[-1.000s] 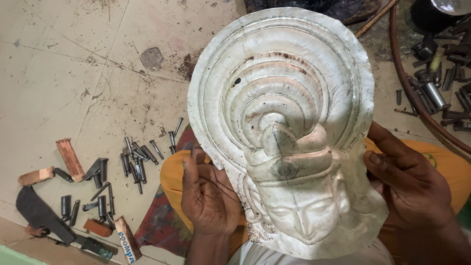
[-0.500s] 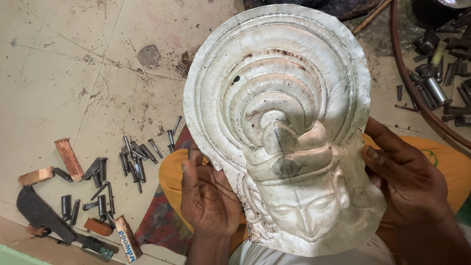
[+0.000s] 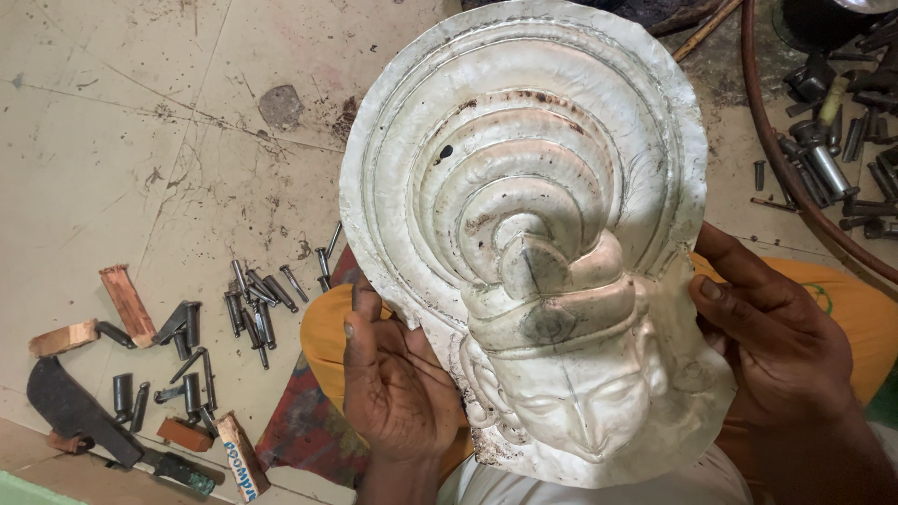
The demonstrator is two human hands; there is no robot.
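A large embossed silver-white metal sheet (image 3: 524, 196) fills the middle of the head view; it bears a raised face under a tall ringed headdress. My left hand (image 3: 398, 383) supports its lower left edge from beneath, palm up with fingers curled. At the lower right edge, my right hand (image 3: 772, 341) grips it, thumb lying on the front. The sheet is tilted up toward me over my lap, which is covered in orange cloth (image 3: 323, 327).
Several dark metal punches (image 3: 253, 309) lie scattered on the stained floor at left, with wooden blocks (image 3: 126, 304) and a dark curved tool (image 3: 70, 411). More punches (image 3: 828, 140) and a brown hose (image 3: 776, 150) sit at right.
The sheet has shifted slightly left and upward in the frame; both hands keep the same hold.
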